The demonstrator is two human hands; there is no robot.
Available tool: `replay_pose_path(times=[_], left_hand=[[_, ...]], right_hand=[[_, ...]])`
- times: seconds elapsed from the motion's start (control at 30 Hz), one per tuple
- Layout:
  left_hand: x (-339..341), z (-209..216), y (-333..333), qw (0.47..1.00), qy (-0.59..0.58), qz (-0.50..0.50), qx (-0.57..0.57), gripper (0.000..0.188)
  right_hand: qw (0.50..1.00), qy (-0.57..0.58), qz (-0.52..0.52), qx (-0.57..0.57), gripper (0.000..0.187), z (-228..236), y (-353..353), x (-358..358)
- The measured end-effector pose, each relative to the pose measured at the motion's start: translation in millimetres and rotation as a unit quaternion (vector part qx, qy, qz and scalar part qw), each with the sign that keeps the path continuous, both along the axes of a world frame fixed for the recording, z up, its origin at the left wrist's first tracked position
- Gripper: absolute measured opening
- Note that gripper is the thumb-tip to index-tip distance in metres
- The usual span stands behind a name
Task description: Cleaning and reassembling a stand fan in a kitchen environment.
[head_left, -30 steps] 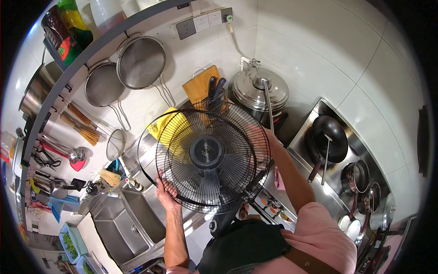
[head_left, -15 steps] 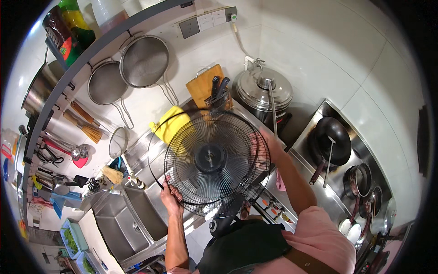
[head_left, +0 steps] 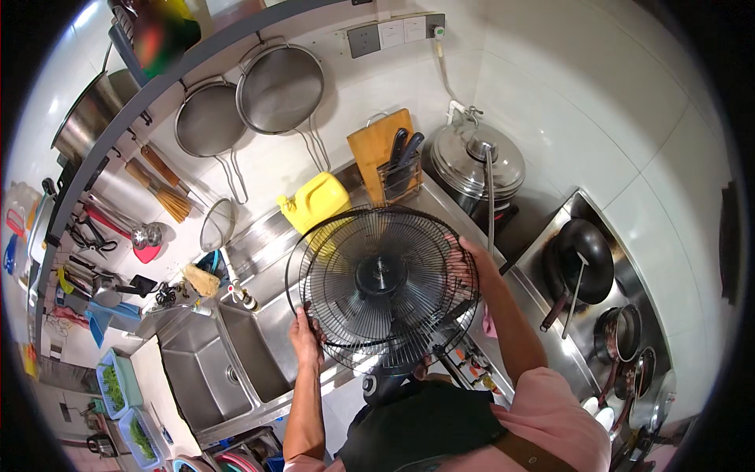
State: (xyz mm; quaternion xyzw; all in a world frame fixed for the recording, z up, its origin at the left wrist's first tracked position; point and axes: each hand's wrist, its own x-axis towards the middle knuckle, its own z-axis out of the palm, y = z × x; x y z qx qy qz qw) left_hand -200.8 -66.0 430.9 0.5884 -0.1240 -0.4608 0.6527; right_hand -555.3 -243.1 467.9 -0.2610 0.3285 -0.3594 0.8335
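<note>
Where the steel surface (head_left: 274,285) lies open: I see bare metal between the tap (head_left: 241,296) and the fan's left rim, with the sink (head_left: 206,370) further left.
Fan (head_left: 381,274): mid-view, overlapping the surface from my viewpoint, its round wire guard between both hands; I cannot tell what bears its weight.
Back edge: crowded, with a yellow jug (head_left: 317,200) partly behind the guard, then a knife rack (head_left: 401,185) before a cutting board (head_left: 368,149), and a lidded pot (head_left: 476,165) beyond.
Right side: the forearm slants past the stove, and the wok (head_left: 587,263) sits well apart from the guard.
Near side: I get a narrow patch of floor (head_left: 336,415) between left forearm and apron (head_left: 425,429).
Left hand (head_left: 305,337): curled narrow on the guard's lower left rim.
Right hand (head_left: 465,263): holding the right rim, fingers somewhat spread, seen through the wires.
</note>
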Motion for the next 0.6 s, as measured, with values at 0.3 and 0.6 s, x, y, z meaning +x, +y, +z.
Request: replay_pose_path(times=[0.3,0.6], left_hand=[[1.6,7.2,-10.1,0.993,-0.102,-0.011,0.051,0.05],[15.6,4.2,-13.0,0.999,-0.025,-0.041,0.004,0.033]], right_hand=[[0.984,0.151,-0.073,-0.063,0.043,-4.1,-0.3,8.5],[0.989,0.055,-0.122,-0.061,0.029,-20.5,-14.9,4.5]])
